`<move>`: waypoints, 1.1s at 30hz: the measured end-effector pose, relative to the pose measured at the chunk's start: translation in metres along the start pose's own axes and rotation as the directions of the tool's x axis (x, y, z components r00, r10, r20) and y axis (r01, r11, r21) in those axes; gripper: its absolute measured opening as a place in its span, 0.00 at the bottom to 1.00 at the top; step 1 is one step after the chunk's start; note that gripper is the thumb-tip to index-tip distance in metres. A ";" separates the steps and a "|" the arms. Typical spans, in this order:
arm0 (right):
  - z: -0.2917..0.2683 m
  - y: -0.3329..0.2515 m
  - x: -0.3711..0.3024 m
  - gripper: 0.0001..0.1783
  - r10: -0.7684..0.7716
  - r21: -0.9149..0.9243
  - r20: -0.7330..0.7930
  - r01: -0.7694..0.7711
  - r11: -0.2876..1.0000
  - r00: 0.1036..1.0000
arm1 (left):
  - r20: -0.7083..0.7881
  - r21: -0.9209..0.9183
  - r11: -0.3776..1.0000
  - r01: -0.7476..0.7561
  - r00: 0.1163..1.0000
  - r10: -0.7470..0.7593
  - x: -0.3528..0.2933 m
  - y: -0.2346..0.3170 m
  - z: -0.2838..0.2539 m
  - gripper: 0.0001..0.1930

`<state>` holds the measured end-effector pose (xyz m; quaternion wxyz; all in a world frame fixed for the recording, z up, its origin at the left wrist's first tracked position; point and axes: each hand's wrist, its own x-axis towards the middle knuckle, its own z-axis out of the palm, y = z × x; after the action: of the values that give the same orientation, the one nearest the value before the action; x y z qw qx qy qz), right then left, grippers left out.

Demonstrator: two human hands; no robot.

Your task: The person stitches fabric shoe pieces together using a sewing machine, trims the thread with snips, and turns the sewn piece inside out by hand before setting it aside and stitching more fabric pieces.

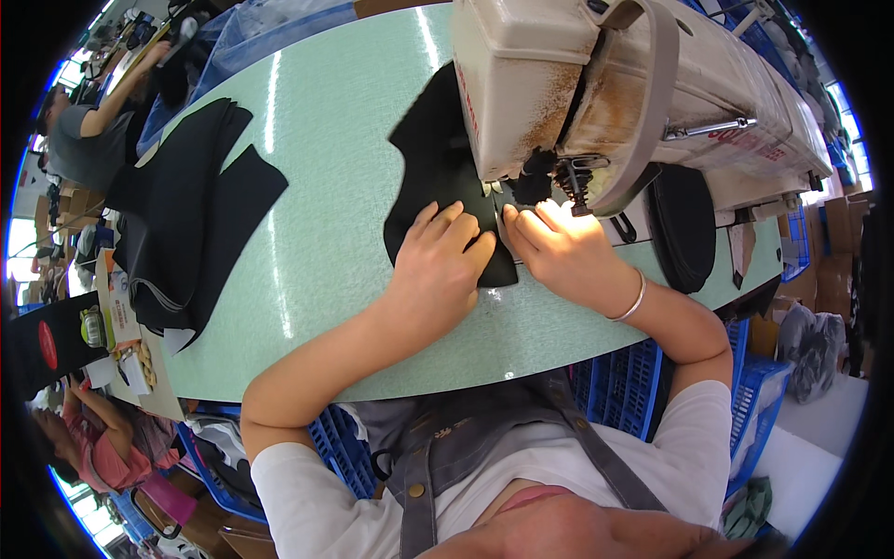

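Note:
A black fabric piece with a curved edge lies flat under the head of a cream sewing machine. My left hand rests on its near part, fingers bent and a little apart, pressing it to the table. Close by the presser foot, my right hand has its fingers drawn together at the fabric's right edge, under a bright lamp glow. The tips of those fingers are partly hidden. The needle itself is too small to make out.
On the pale green tabletop, a stack of black cut pieces lies at left. Another rounded black stack sits right of the machine. Blue plastic crates stand below the near edge. Two other people are at the far left.

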<state>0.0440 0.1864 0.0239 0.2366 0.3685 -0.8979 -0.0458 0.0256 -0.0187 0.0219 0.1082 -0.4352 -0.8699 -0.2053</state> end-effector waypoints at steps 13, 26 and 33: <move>-0.003 0.000 -0.002 0.12 0.060 0.072 0.035 -0.063 0.995 0.998 | 0.032 -0.292 0.942 0.167 0.986 -0.165 0.002 -0.008 0.008 0.15; 0.006 0.003 -0.002 0.20 0.037 0.091 0.025 -0.039 0.995 0.999 | -0.037 -0.309 0.939 0.151 0.985 -0.171 0.016 -0.031 0.015 0.11; 0.008 0.003 -0.003 0.22 0.064 0.068 0.100 -0.071 0.995 0.993 | -0.031 -0.379 0.919 0.106 0.991 -0.127 0.017 -0.049 0.024 0.11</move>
<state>0.0406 0.1903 0.0164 0.1804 0.3435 -0.9214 -0.0236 -0.0244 -0.0223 -0.0065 0.0341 -0.3895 -0.8354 -0.3863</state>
